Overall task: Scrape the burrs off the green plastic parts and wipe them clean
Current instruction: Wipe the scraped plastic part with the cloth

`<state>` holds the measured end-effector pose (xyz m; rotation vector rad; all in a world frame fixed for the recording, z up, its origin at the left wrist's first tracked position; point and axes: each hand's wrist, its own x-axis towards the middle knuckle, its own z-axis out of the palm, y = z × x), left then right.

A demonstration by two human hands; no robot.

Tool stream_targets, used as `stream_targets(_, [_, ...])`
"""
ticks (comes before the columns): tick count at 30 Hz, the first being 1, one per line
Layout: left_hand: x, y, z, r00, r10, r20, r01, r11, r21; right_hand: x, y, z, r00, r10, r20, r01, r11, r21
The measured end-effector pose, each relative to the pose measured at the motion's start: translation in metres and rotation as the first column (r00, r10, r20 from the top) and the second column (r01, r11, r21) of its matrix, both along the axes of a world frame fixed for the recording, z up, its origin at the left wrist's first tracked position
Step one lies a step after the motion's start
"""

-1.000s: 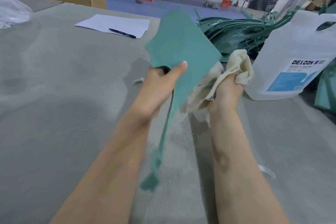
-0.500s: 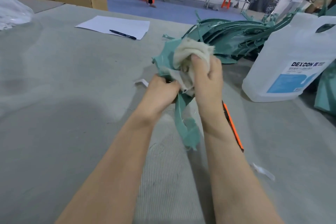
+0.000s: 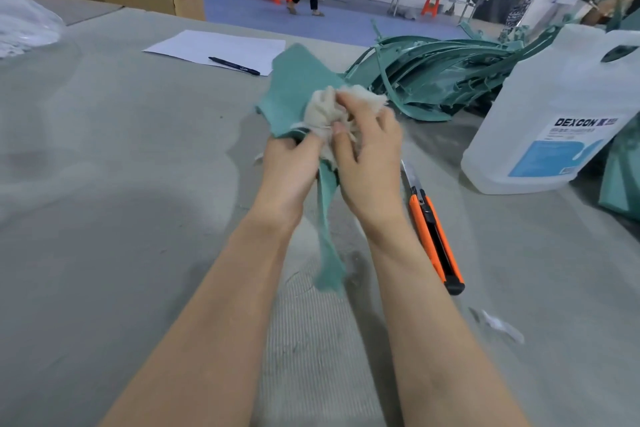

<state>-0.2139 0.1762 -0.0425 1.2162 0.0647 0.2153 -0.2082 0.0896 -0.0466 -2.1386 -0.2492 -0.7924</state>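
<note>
Both of your hands are busy at the centre of the frame: your left hand (image 3: 291, 163) grips the green plastic part (image 3: 301, 87) by its narrow waist so the broad face stands up off the table (image 3: 104, 184), while your right hand (image 3: 367, 163) bunches the cloth (image 3: 325, 107) against that face, evidently to wipe it. To the right lie the orange knife (image 3: 433, 229), the white jug (image 3: 561, 107) and, in the upper right, the pile of green parts (image 3: 443, 76), none blocking you.

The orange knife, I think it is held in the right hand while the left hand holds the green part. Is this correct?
Not quite. In the head view the orange knife lies on the table, beside the right forearm. The right hand holds a cloth. The left hand does hold the green part.
</note>
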Motion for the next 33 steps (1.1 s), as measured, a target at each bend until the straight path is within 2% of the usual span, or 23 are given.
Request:
stream_targets(3, [-0.004, -0.005, -0.002, 0.999, -0.040, -0.019, 0.044, 0.955, 0.292, 0.009, -0.017, 0.001, 0.984, -0.145, -0.103, 0.153, 0.985, 0.078])
stream_targets(5, [-0.003, -0.010, -0.005, 1.000, -0.022, -0.014, 0.026, 0.914, 0.404, 0.011, -0.024, -0.001, 0.982, -0.153, -0.110, 0.169, 0.974, 0.148])
stream_targets(7, [-0.002, -0.011, -0.004, 0.999, 0.049, 0.022, -0.053, 0.931, 0.361, 0.004, -0.017, -0.002, 0.987, -0.118, -0.111, 0.133, 0.980, 0.145])
stream_targets(10, [0.005, 0.002, -0.002, 0.977, 0.202, 0.066, -0.208, 0.972, 0.107, -0.005, 0.014, -0.004, 0.987, 0.063, -0.149, -0.062, 0.998, 0.012])
stream_targets(12, [0.009, 0.015, -0.002, 0.959, 0.275, 0.069, -0.273, 0.961, -0.040, -0.009, 0.030, -0.003, 0.970, 0.163, -0.182, -0.168, 0.986, -0.011])
stream_targets(15, [0.012, 0.023, -0.003, 0.946, 0.309, 0.099, -0.302, 0.950, -0.073, -0.010, 0.035, -0.001, 0.953, 0.203, -0.225, -0.200, 0.979, 0.032])
stream_targets(17, [0.013, 0.018, -0.003, 0.954, 0.280, 0.104, -0.273, 0.959, -0.077, -0.011, 0.031, -0.001, 0.944, 0.210, -0.253, -0.178, 0.973, 0.146])
stream_targets(20, [0.016, 0.010, -0.007, 0.972, 0.225, 0.069, -0.228, 0.973, 0.031, -0.009, 0.027, -0.003, 0.951, 0.134, -0.278, -0.050, 0.956, 0.289])
stream_targets(23, [0.014, 0.005, -0.011, 0.996, 0.093, 0.009, -0.094, 0.983, 0.155, -0.003, 0.018, -0.003, 0.942, 0.064, -0.328, 0.109, 0.869, 0.483])
stream_targets(26, [0.008, -0.003, -0.011, 0.999, 0.005, 0.039, -0.017, 0.944, 0.329, 0.006, 0.003, -0.004, 0.937, 0.047, -0.346, 0.219, 0.694, 0.686])
stream_targets(30, [0.002, -0.009, -0.010, 0.993, -0.106, 0.054, 0.066, 0.867, 0.493, 0.014, -0.016, -0.006, 0.936, -0.031, -0.351, 0.311, 0.542, 0.781])
stream_targets(33, [0.001, -0.004, -0.007, 0.986, -0.164, 0.044, 0.118, 0.849, 0.515, 0.017, -0.021, -0.006, 0.936, -0.084, -0.341, 0.333, 0.517, 0.788])
